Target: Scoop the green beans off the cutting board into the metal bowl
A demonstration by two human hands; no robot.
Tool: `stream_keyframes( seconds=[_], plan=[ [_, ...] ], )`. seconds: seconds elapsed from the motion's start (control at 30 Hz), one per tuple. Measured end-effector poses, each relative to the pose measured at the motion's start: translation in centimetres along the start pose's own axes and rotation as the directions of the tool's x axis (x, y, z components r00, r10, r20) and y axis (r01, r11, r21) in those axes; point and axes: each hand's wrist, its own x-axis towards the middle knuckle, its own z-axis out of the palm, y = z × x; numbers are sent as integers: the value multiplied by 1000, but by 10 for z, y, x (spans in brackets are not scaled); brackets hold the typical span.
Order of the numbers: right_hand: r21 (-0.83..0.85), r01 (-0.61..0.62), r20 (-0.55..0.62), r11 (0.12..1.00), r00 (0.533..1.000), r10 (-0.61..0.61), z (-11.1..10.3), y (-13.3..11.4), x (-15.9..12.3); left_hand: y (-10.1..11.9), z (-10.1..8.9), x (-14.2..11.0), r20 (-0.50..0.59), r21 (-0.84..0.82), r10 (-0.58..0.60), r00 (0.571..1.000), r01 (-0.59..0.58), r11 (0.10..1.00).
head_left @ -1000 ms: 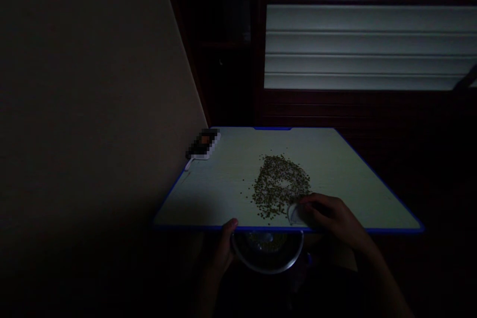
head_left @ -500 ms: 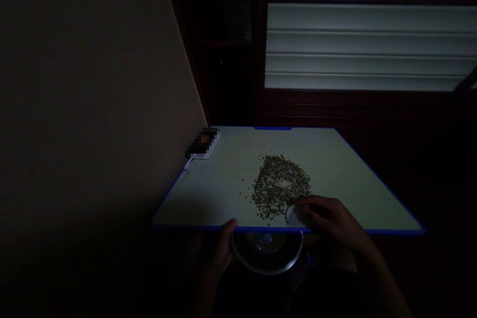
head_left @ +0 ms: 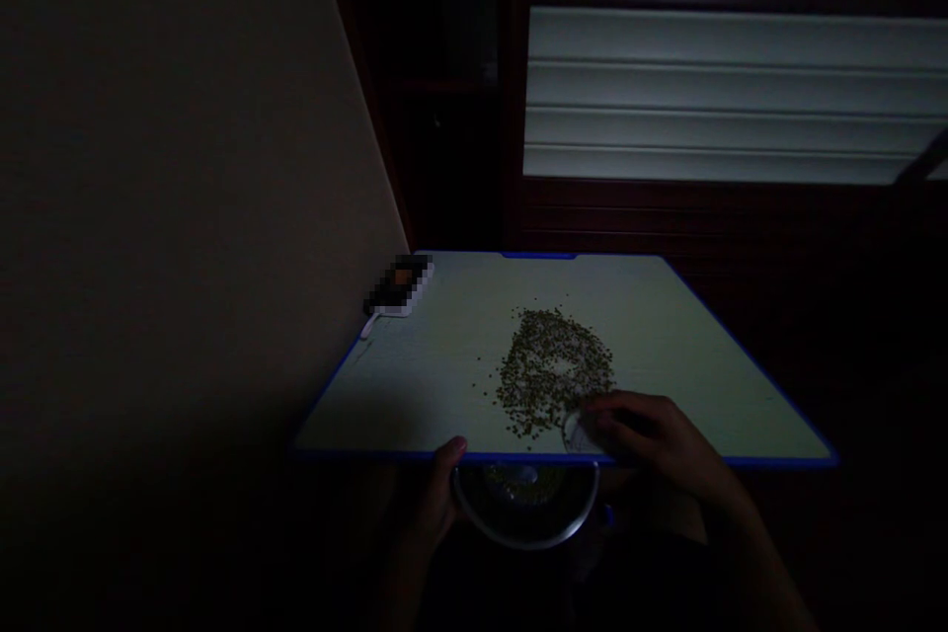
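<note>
A patch of small brown-green grains [head_left: 554, 370] is spread on a pale board with a blue edge [head_left: 667, 326]. My right hand [head_left: 652, 439] rests on the board at the patch's near right corner, fingers curled round a small whitish object [head_left: 576, 433] that touches the grains. Below the board's front edge my left hand [head_left: 438, 494] grips the left rim of a round metal bowl [head_left: 527, 506], thumb on top. Some grains lie inside the bowl.
A small device with a white cable [head_left: 396, 288] lies at the board's far left corner. A beige wall [head_left: 170, 178] stands close on the left. Dark furniture and a pale slatted panel [head_left: 733, 94] fill the back. The room is very dim.
My right hand with the whitish object has slid slightly left along the grains' near edge. The bowl and left hand have hardly moved.
</note>
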Motion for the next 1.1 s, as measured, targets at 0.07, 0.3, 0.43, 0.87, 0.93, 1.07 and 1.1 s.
stream_keyframes(
  seconds=[0.07,0.3,0.43,0.87,0.93,1.07,1.1],
  plan=[
    [3,-3,-4,1000,1000,3,0,1,0,1,1,-1,15,0,-21,1000,21,1000],
    [-10,0,-73,1000,997,-1,-2,1,2,4,4,-4,-24,-4,-46,999,46,999],
    [-14,-35,-124,999,992,33,-2,3,2,5,7,-4,-41,-10,-44,998,43,999],
    [-27,-16,-62,1000,998,14,2,0,3,6,9,-6,8,-27,-127,992,127,992],
    [-24,-13,-46,1000,999,12,2,-1,3,7,10,-7,18,-38,-78,997,78,996],
    [-13,-11,-20,1000,1000,11,2,-2,3,9,13,-10,-14,-33,-70,997,69,997],
    [-9,-12,-11,1000,1000,12,3,-2,3,9,13,-10,-17,-34,-82,997,81,996]
  ],
)
